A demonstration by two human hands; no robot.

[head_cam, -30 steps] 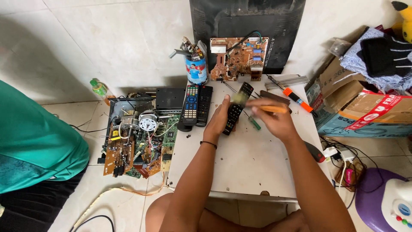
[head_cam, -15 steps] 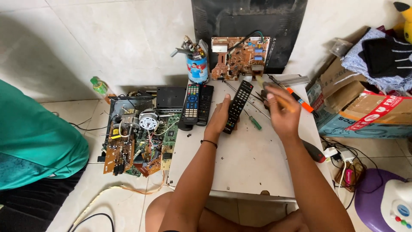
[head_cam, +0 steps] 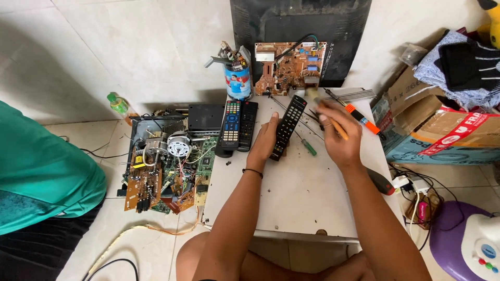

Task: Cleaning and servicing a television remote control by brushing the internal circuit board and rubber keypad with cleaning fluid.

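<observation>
A long black remote control [head_cam: 288, 126] lies slantwise on the white table [head_cam: 302, 192]. My left hand [head_cam: 264, 141] rests against its left side, fingers on its edge, holding it steady. My right hand [head_cam: 337, 136] is just right of the remote, closed on a thin tool with a yellow-orange handle [head_cam: 338, 128]. The tool's blurred pale tip [head_cam: 313, 94] is over the remote's far end.
Two more remotes [head_cam: 238, 125] lie left of my hand. A tin of tools [head_cam: 237, 78] and a brown circuit board [head_cam: 289, 67] stand at the back. Screwdrivers [head_cam: 362, 118] lie right. An opened chassis [head_cam: 166, 161] and a person in green [head_cam: 41, 177] are left; boxes [head_cam: 442, 135] right.
My right hand has swung the tool from pointing left across the remote to pointing toward its far end. My left hand and the remote have barely moved.
</observation>
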